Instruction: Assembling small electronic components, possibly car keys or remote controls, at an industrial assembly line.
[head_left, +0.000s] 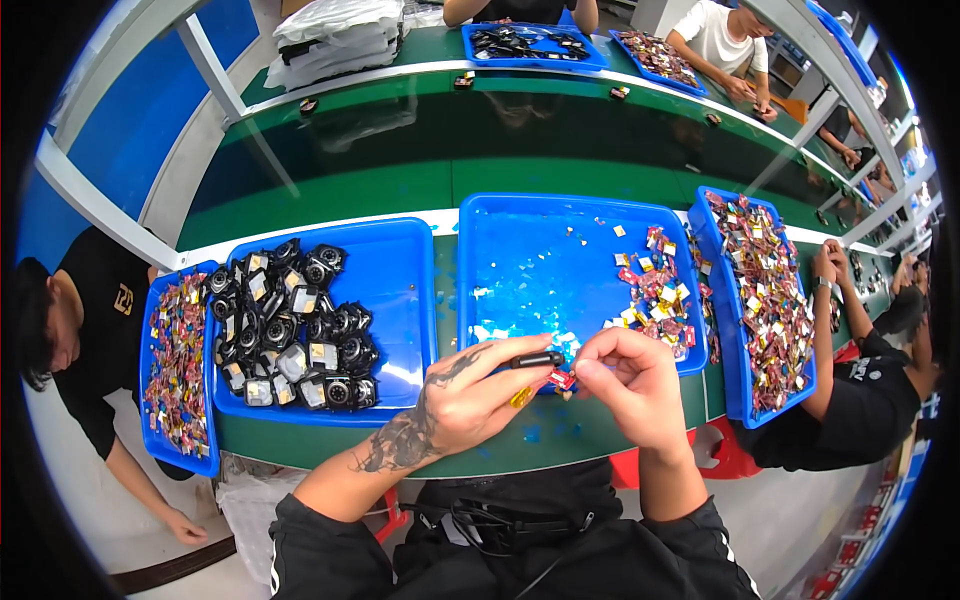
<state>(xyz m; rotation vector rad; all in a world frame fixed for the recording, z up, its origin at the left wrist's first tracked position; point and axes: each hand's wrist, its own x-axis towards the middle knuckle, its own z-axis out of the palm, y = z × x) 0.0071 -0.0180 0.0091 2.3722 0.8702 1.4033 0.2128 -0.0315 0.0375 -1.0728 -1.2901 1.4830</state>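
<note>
My left hand (470,400), its forearm tattooed, is closed around a small black plastic housing (538,359), held flat above the near edge of the middle blue tray (520,260). Below its fingers a yellow piece (522,397) shows, and a small red-and-white part (562,380) sits between the two hands. My right hand (640,385) is pinched, thumb against fingertips, just right of the housing. Whatever is in that pinch is too small to make out. At the tray's right side lie loose red, yellow and white small parts (655,290), with pale scraps around its middle.
Black round-faced units (290,340) fill much of the left blue tray (400,270). Narrower trays of small parts, one far left (178,370) and one right (760,300), flank them. Beyond runs a green conveyor (400,150) carrying a few pieces. People sit on both sides and opposite.
</note>
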